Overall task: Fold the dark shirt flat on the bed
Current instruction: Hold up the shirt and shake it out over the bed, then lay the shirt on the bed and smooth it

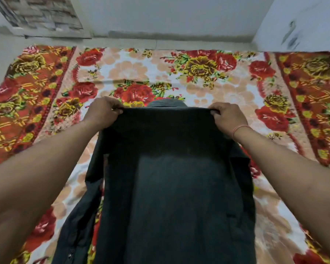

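While both arms reach forward over the bed (pixel 179 77), the left hand (pixel 101 111) pinches one far corner of the dark shirt (pixel 175 187) and the right hand (pixel 227 117) pinches the other, each grip closed on the cloth's top edge. That edge stretches taut and level between them, lifted above the floral blanket (pixel 36 96). Below it the shirt runs toward the camera, a sleeve (pixel 78 221) trailing at its left side. A thin thread band (pixel 238 129) circles the right wrist.
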